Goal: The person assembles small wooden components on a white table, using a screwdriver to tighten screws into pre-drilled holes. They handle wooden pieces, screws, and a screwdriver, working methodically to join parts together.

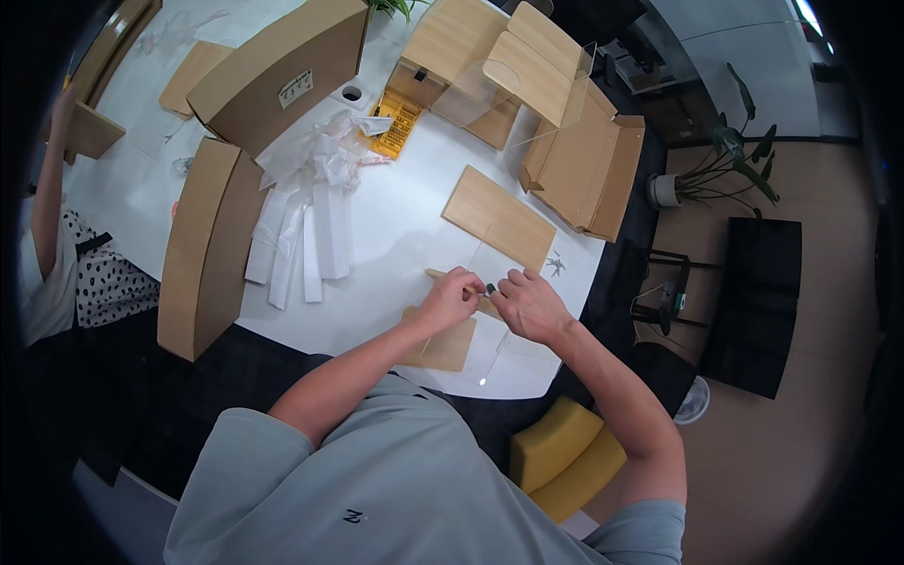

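My left hand (450,299) and my right hand (529,306) meet over the near part of the white table. With bent fingers my left hand grips a narrow light-wood piece (434,274), whose end sticks out past the knuckles. A small dark-ended object (490,288) sits pinched in my right fingertips, close to the left ones; its kind is too small to make out. Below the hands lies a light-wood panel (452,347), next to a clear sheet (485,356). Farther off, a wooden board (499,217) lies flat, with several loose screws (556,265) beside its right end.
Cardboard boxes (209,245) stand at left, near crumpled plastic wrap and white foam strips (325,226). A yellow bit case (395,124) lies by a wooden shelf unit (457,47). An open carton (593,169) is at right, a yellow chair (556,452) below. Another person (52,226) is far left.
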`<state>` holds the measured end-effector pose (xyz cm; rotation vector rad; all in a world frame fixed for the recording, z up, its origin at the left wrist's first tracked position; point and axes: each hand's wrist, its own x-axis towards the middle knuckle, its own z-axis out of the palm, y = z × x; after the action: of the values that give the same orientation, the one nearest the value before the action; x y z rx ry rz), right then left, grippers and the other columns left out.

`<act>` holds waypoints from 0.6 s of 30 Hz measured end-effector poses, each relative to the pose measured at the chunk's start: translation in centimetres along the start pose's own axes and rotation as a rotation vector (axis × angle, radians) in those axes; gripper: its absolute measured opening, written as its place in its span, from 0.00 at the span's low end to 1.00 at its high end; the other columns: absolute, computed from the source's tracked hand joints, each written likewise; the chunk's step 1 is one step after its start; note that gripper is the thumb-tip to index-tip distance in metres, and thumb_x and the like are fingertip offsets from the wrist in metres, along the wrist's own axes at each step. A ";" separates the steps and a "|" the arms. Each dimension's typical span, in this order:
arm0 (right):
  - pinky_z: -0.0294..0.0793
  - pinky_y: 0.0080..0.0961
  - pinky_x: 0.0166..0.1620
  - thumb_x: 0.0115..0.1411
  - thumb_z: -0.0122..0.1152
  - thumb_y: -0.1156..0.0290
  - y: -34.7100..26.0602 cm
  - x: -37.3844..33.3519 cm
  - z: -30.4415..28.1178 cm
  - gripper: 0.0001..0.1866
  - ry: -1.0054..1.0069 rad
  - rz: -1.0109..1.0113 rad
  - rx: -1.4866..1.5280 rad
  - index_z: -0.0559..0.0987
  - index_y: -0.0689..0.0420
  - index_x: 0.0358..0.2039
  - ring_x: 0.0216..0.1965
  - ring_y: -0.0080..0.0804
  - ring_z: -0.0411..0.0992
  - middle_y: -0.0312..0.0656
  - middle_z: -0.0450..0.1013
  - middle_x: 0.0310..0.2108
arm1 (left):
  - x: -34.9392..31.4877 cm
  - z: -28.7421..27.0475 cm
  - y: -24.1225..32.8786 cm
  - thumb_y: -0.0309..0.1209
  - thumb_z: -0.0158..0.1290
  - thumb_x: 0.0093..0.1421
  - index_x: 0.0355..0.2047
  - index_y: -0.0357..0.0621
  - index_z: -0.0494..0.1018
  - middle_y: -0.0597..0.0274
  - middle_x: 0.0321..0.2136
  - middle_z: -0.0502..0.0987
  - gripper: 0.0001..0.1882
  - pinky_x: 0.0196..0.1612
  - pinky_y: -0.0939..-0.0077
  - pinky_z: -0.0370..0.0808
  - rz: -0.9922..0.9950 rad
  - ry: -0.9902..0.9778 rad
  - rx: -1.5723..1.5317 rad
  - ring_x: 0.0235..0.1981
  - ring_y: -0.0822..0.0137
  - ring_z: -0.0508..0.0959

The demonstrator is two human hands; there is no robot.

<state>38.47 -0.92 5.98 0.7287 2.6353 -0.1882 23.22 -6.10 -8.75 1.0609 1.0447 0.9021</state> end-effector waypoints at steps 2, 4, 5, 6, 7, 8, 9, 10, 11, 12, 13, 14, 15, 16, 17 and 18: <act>0.69 0.31 0.44 0.57 0.55 0.69 0.1 0.1 -0.2 0.05 -0.008 -0.043 -0.044 0.78 0.54 0.29 0.39 0.33 0.70 0.35 0.71 0.28 | 0.1 0.0 0.0 0.19 0.56 0.55 0.34 0.39 0.79 0.52 0.36 0.76 0.07 0.37 0.69 0.80 -0.013 -0.006 -0.003 0.32 0.57 0.82; 0.68 0.30 0.45 0.57 0.55 0.68 0.3 0.4 -0.5 0.05 -0.026 -0.093 -0.097 0.78 0.54 0.29 0.40 0.32 0.69 0.34 0.71 0.29 | 0.2 0.0 -0.2 0.19 0.56 0.56 0.35 0.37 0.79 0.53 0.37 0.76 0.06 0.36 0.69 0.80 -0.011 -0.016 0.011 0.32 0.59 0.82; 0.67 0.29 0.45 0.57 0.56 0.68 0.3 0.7 -0.8 0.05 -0.040 -0.123 -0.128 0.78 0.54 0.29 0.40 0.32 0.69 0.34 0.72 0.29 | 0.2 0.0 -0.3 0.19 0.56 0.57 0.36 0.35 0.78 0.53 0.38 0.76 0.06 0.36 0.70 0.80 -0.003 -0.022 0.027 0.32 0.60 0.83; 0.67 0.29 0.45 0.57 0.56 0.68 0.3 1.0 -1.0 0.05 -0.053 -0.153 -0.158 0.78 0.54 0.28 0.40 0.31 0.68 0.33 0.72 0.29 | 0.3 0.0 -0.5 0.19 0.56 0.58 0.37 0.33 0.77 0.54 0.38 0.75 0.06 0.36 0.71 0.80 0.005 -0.027 0.042 0.32 0.62 0.84; 0.66 0.29 0.45 0.58 0.55 0.68 0.4 1.2 -1.1 0.06 -0.051 -0.184 -0.186 0.78 0.53 0.27 0.40 0.30 0.68 0.33 0.72 0.30 | 0.3 0.0 -0.4 0.19 0.56 0.57 0.36 0.35 0.78 0.53 0.38 0.76 0.06 0.36 0.70 0.80 0.001 -0.018 0.030 0.32 0.60 0.83; 0.65 0.28 0.44 0.59 0.55 0.67 0.5 1.4 -1.2 0.08 -0.049 -0.215 -0.213 0.78 0.52 0.25 0.40 0.30 0.67 0.32 0.73 0.31 | 0.2 0.0 -0.3 0.20 0.56 0.56 0.35 0.37 0.79 0.52 0.37 0.76 0.07 0.37 0.69 0.79 -0.004 -0.009 0.017 0.32 0.59 0.82; 0.64 0.28 0.44 0.60 0.54 0.67 0.5 1.6 -1.3 0.10 -0.046 -0.247 -0.241 0.78 0.51 0.23 0.40 0.29 0.66 0.32 0.73 0.32 | 0.2 0.0 -0.3 0.20 0.56 0.55 0.35 0.38 0.79 0.51 0.37 0.77 0.07 0.37 0.69 0.79 -0.009 0.001 0.005 0.32 0.57 0.81; 0.65 0.28 0.44 0.59 0.55 0.67 0.6 1.8 -1.3 0.10 -0.045 -0.267 -0.245 0.77 0.51 0.22 0.39 0.30 0.67 0.32 0.73 0.30 | 0.1 -0.1 -0.2 0.20 0.56 0.55 0.35 0.38 0.79 0.51 0.37 0.77 0.07 0.37 0.68 0.79 -0.007 -0.001 0.006 0.32 0.57 0.81; 0.65 0.29 0.44 0.58 0.55 0.66 0.7 2.0 -1.4 0.10 -0.044 -0.287 -0.249 0.77 0.51 0.21 0.39 0.31 0.67 0.33 0.72 0.27 | 0.1 -0.1 -0.1 0.20 0.56 0.55 0.35 0.38 0.79 0.51 0.37 0.77 0.07 0.37 0.68 0.79 -0.005 -0.002 0.007 0.32 0.57 0.81; 0.65 0.29 0.44 0.57 0.56 0.65 0.7 2.2 -1.4 0.10 -0.043 -0.307 -0.252 0.76 0.51 0.20 0.38 0.31 0.68 0.33 0.71 0.25 | 0.1 -0.2 -0.1 0.20 0.56 0.55 0.35 0.38 0.79 0.51 0.37 0.77 0.07 0.37 0.68 0.79 -0.003 -0.003 0.008 0.32 0.57 0.81; 0.65 0.29 0.43 0.58 0.55 0.66 0.5 2.5 -1.4 0.11 -0.086 -0.293 -0.233 0.76 0.51 0.20 0.37 0.31 0.68 0.33 0.72 0.24 | 0.0 -0.2 -0.1 0.20 0.56 0.55 0.35 0.38 0.79 0.51 0.37 0.77 0.07 0.37 0.68 0.79 -0.005 -0.002 0.003 0.32 0.57 0.81; 0.65 0.29 0.43 0.60 0.54 0.66 0.3 2.8 -1.3 0.12 -0.130 -0.278 -0.214 0.77 0.50 0.19 0.36 0.31 0.69 0.34 0.73 0.24 | 0.0 -0.2 -0.1 0.20 0.56 0.55 0.35 0.38 0.79 0.51 0.37 0.77 0.07 0.37 0.67 0.79 -0.007 -0.001 -0.002 0.32 0.57 0.81; 0.65 0.30 0.43 0.61 0.53 0.66 0.2 2.9 -1.2 0.13 -0.173 -0.264 -0.194 0.77 0.50 0.19 0.34 0.31 0.69 0.34 0.75 0.24 | 0.0 -0.2 -0.2 0.20 0.56 0.55 0.35 0.38 0.79 0.51 0.36 0.77 0.07 0.37 0.67 0.79 -0.009 0.000 -0.007 0.32 0.56 0.81; 0.66 0.30 0.42 0.61 0.53 0.67 0.2 3.0 -1.1 0.13 -0.189 -0.264 -0.205 0.77 0.50 0.19 0.33 0.32 0.70 0.35 0.74 0.22 | 0.0 -0.2 -0.4 0.19 0.56 0.56 0.36 0.36 0.78 0.52 0.37 0.77 0.07 0.37 0.68 0.79 0.018 -0.008 0.028 0.33 0.58 0.81; 0.66 0.31 0.41 0.60 0.53 0.67 0.2 3.1 -0.8 0.13 -0.206 -0.263 -0.217 0.77 0.50 0.19 0.31 0.33 0.71 0.35 0.74 0.21 | 0.0 -0.2 -0.6 0.19 0.56 0.57 0.37 0.35 0.77 0.52 0.38 0.76 0.07 0.37 0.69 0.80 0.045 -0.017 0.063 0.34 0.59 0.82; 0.66 0.32 0.40 0.60 0.53 0.68 0.2 3.1 -0.5 0.12 -0.222 -0.262 -0.228 0.77 0.50 0.19 0.30 0.34 0.72 0.36 0.74 0.19 | 0.0 -0.2 -0.8 0.18 0.56 0.58 0.38 0.33 0.76 0.53 0.38 0.76 0.08 0.37 0.70 0.80 0.073 -0.027 0.098 0.34 0.61 0.82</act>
<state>35.96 0.82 5.17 0.2696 2.4759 -0.0370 23.08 -6.26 -9.53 1.1962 1.0417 0.9002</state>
